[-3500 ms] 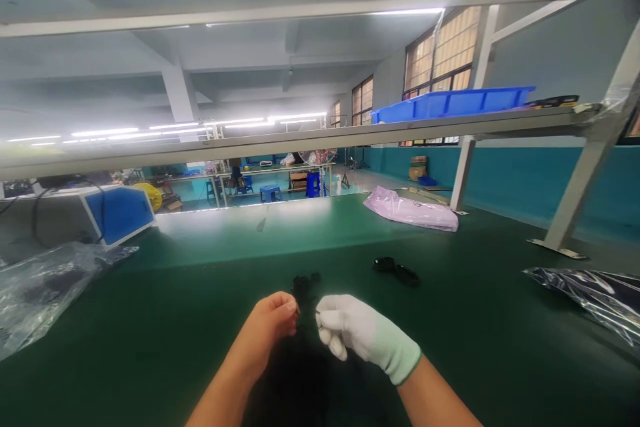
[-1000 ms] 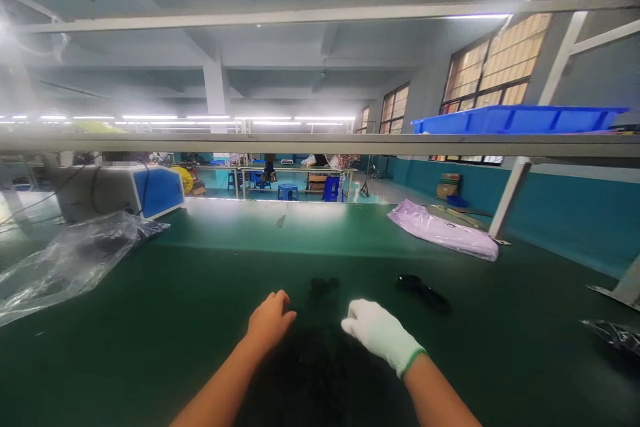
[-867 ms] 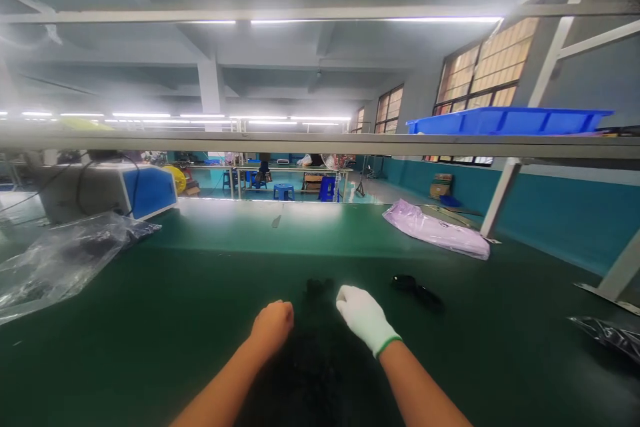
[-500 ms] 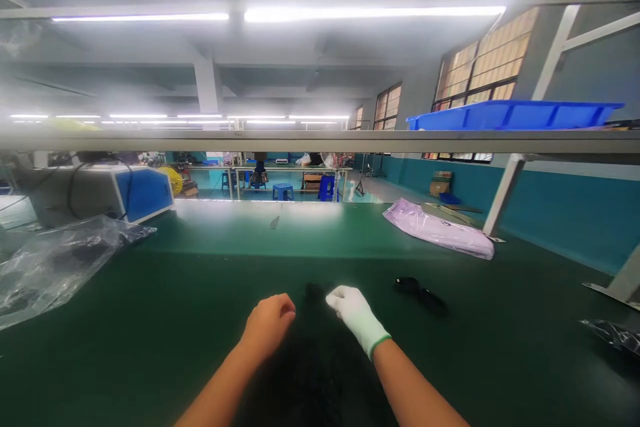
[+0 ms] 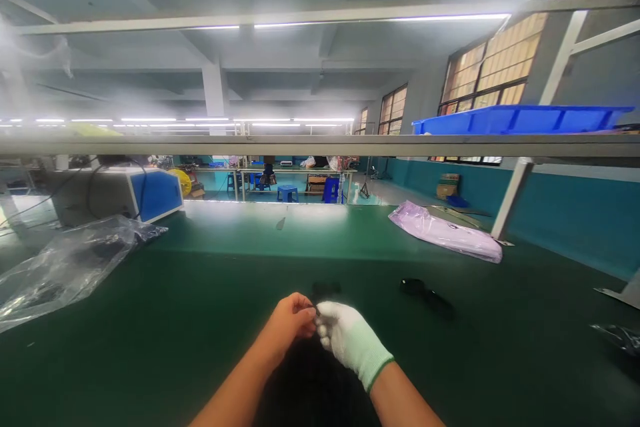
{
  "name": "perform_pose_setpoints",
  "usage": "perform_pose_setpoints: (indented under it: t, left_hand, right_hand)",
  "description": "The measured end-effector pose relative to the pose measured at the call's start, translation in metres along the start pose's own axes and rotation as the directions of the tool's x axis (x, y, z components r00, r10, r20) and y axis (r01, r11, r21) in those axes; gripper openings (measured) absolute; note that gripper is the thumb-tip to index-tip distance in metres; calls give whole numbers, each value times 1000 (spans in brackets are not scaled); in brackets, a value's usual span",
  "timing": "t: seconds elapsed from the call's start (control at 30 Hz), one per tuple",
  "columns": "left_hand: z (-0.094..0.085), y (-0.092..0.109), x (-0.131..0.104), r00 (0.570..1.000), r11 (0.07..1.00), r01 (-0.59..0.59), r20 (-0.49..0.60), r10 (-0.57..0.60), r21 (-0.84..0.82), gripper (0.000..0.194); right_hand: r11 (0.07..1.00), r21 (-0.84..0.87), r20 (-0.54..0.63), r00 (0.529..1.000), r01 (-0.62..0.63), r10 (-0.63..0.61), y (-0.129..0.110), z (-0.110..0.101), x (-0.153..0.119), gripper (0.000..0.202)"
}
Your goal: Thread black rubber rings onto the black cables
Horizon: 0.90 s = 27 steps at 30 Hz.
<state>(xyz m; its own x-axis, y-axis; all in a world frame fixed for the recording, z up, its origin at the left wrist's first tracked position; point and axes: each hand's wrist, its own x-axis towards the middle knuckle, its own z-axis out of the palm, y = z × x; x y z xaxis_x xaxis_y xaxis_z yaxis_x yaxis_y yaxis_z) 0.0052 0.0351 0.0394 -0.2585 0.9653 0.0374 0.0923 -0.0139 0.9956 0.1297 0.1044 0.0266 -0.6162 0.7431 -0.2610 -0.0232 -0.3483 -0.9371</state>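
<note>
My bare left hand (image 5: pixel 294 317) and my right hand (image 5: pixel 345 333), in a white knitted glove with a green cuff, meet low in the middle of the view. The fingers of both are closed in a pinch, fingertip to fingertip. A small dark bit shows between them, too small to name. Just past the fingertips a dark, flat thing (image 5: pixel 326 289) blends into the green tabletop (image 5: pixel 210 320). To the right of my gloved hand lies a black, shiny, elongated item (image 5: pixel 425 295), its kind unclear.
Clear plastic bags (image 5: pixel 85 260) lie at left before a blue and grey machine (image 5: pixel 145 193). A pink plastic-wrapped package (image 5: pixel 445 232) rests at the back right. A shelf beam (image 5: pixel 320 145) crosses above the table, carrying a blue tray (image 5: pixel 520 120). Dark plastic wrap (image 5: pixel 620 337) sits at the right edge.
My hands were apart and have come together, fingertips touching. The whole view has shifted slightly. The items on the table stay where they were.
</note>
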Motion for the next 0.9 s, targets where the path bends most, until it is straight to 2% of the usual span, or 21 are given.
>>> perform_pose_setpoints:
  t: [0.07,0.17,0.27,0.33,0.4,0.5,0.57,0.63,0.7,0.77,0.9]
  left_hand:
    - [1,3,-4,999,997,-16,33,19,-80,20]
    - [6,5,-6,1000,990,-28,9,30,-140,23]
    - [10,3,-5,1000,989,-5,-26,1,-148,28]
    - [6,2,-4,999,993,19,-45,-24,-114,30]
    - [-6,1,-3,996,999,46,-76,-48,-29,28]
    - [-36,2,-2,989,973,104,-128,-78,205,17]
    - [-53,3,0,985,907,156,-129,-114,392,15]
    - [-59,5,5,980,804,199,-118,-161,560,14]
    - [-51,6,14,977,698,211,-124,-174,684,17]
    - [-32,5,28,982,615,187,-132,-134,766,21]
    - [6,-4,54,995,525,98,-83,-52,845,30]
  right_hand:
    - [999,40,-10,1000,18,-18,0,3,-5,27]
    - [998,30,-50,997,58,-57,-1,6,-12,25]
    - [994,-58,-135,986,92,-99,-3,5,-15,25]
    - [983,-151,-216,967,104,-135,-6,1,-14,25]
    - [960,-263,-295,938,102,-180,-12,-7,-14,24]
    - [882,-462,-353,895,88,-274,-22,-21,-18,18]
    - [796,-599,-309,894,81,-324,-26,-27,-20,15]
    - [690,-721,-229,916,68,-329,-29,-28,-19,10]
    - [578,-815,-183,932,34,-313,-29,-27,-15,7]
    - [483,-876,-186,930,-10,-317,-27,-27,-11,7]
    - [392,-919,-179,923,-34,-340,-22,-37,-8,17]
